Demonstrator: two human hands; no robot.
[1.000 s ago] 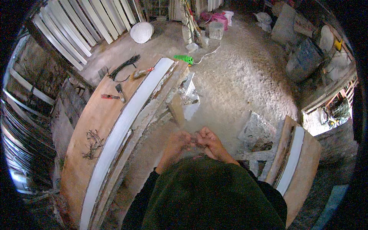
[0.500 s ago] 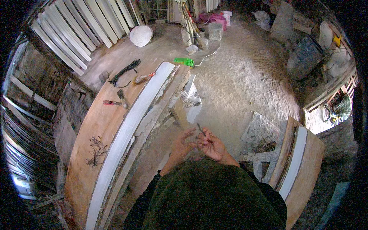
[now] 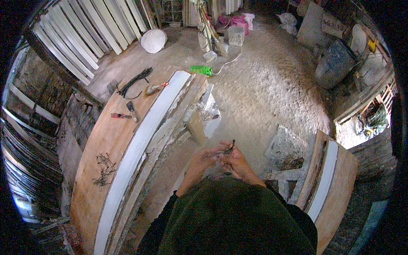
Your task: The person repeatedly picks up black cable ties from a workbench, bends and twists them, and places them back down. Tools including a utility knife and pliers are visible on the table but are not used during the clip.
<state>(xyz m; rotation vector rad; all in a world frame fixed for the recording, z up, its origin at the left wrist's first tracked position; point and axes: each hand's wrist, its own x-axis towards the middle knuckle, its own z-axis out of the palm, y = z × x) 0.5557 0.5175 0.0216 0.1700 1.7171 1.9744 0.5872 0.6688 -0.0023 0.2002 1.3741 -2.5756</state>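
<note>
My left hand (image 3: 205, 157) and my right hand (image 3: 238, 161) meet in front of my body, fingers closed together. Pinched between them is a thin dark piece of wire (image 3: 230, 148), its end sticking up past the right fingers. The lower part of it is hidden by the fingers. To the left, on a long curved wooden board (image 3: 91, 140), lies a loose tangle of similar thin dark wire (image 3: 103, 170). A dark bundle of strands (image 3: 137, 81) rests at the board's far end.
A long white strip (image 3: 140, 148) runs along the board. Red-handled pliers (image 3: 120, 115), a dark-headed tool (image 3: 132, 111) and a brush (image 3: 153, 89) lie beside it. A green cylinder (image 3: 201, 69) with a white cord sits beyond. Another board (image 3: 340, 187) with a white strip is at right.
My left hand, whose fingers were apart, has moved right and closed against my right hand. The dark wire now shows between both hands. The view has shifted slightly.
</note>
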